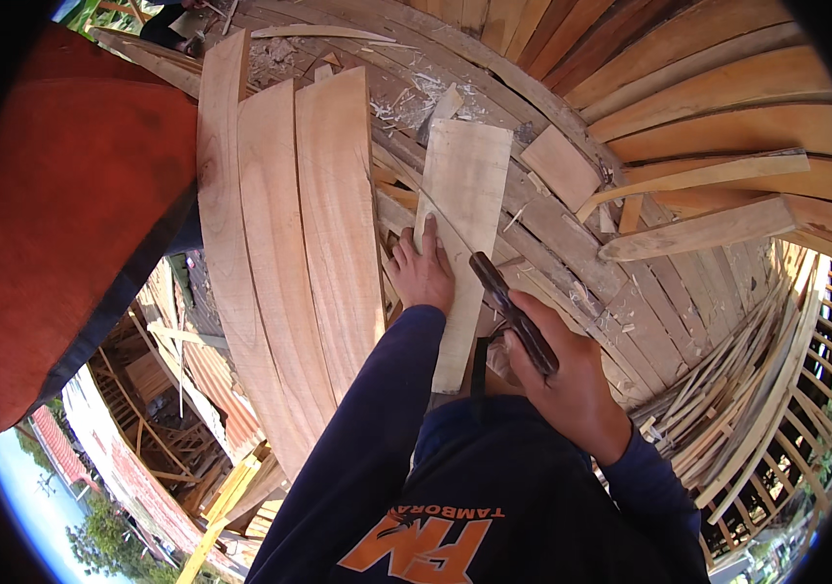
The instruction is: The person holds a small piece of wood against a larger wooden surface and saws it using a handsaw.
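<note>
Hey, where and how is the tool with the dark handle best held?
Probably by its long dark handle, from the lower right, as the right hand holds it. The handle slants that way, while the thin blade points up and left over the pale board, near the left hand.

Dk-brn handle [515,316], pale-tan board [469,180]

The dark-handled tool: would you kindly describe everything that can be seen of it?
The tool has a dark brown, faintly glossy handle, apparently wooden, and a thin blade that shows as little more than a line. The right grip is closed around the handle, which slants up and left in the picture. The blade continues that way over the pale board; whether they touch cannot be told.
</note>
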Demonstrator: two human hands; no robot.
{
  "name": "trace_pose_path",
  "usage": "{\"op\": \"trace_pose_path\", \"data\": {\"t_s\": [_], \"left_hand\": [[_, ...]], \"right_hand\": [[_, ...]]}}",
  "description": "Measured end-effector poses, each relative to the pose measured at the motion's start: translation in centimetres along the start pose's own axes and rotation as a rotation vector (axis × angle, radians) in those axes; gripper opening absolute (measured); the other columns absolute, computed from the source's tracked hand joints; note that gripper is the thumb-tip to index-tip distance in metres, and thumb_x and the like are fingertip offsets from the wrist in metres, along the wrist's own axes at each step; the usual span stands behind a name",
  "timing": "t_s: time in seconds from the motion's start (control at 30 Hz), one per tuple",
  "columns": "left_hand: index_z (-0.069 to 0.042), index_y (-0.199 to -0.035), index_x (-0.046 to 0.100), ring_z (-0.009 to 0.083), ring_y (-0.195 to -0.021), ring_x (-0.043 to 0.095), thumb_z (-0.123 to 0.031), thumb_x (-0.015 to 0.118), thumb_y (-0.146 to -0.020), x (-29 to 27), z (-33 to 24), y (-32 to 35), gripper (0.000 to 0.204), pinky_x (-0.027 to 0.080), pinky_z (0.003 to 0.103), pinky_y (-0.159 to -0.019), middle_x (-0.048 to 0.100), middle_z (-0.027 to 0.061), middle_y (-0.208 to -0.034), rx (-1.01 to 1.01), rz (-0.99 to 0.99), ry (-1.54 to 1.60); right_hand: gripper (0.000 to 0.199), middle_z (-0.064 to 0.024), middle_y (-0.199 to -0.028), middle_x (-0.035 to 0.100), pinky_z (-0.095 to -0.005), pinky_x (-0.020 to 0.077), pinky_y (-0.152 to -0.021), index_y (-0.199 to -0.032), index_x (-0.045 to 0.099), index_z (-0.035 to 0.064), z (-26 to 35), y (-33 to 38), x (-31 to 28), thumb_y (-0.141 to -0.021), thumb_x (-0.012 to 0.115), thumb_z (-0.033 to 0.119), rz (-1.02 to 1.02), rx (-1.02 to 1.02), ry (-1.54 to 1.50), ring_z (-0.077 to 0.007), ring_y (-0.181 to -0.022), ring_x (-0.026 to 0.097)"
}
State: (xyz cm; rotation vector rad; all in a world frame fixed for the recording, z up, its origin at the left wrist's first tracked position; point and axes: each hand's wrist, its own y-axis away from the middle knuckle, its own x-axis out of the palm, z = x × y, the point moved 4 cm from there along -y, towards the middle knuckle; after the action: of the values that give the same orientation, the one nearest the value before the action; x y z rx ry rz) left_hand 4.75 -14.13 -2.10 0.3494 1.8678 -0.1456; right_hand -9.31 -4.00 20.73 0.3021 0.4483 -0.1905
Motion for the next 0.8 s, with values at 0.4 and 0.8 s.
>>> {"op": "trace_pose_path", "data": {"t_s": [0.4,0.8], "left_hand": [[-0.022,-0.144,0.047,0.0343,-0.124,0.047,-0.027,0.05,-0.098,0.9,-0.4,-0.1,0.046,0.036,0.047,-0.095,0.048,0.0182,-0.135,0.023,0.009,-0.011],[-0.011,-0.139,0.045,0.0377,-0.128,0.042,-0.033,0.057,-0.092,2.5,1.4,0.7,0.053,0.033,0.051,-0.102,0.045,0.0198,-0.138,-0.051,0.093,0.093]], "right_hand": [[0.043,-0.026,-0.088,0.068,-0.0374,0.0552,-0.067,-0.13,0.053,-0.0021,-1.9,-4.6,1.7,-0.091,0.067,0.008,0.02,0.096,-0.065,-0.0337,-0.076,0.072],[0.047,-0.0259,-0.096,0.068,-0.044,0.0546,-0.067,-0.133,0.049,-0.0024,-2.5,-9.6,4.8,-0.091,0.066,0.008,0.052,0.001,0.034,-0.0426,-0.076,0.067]]}}
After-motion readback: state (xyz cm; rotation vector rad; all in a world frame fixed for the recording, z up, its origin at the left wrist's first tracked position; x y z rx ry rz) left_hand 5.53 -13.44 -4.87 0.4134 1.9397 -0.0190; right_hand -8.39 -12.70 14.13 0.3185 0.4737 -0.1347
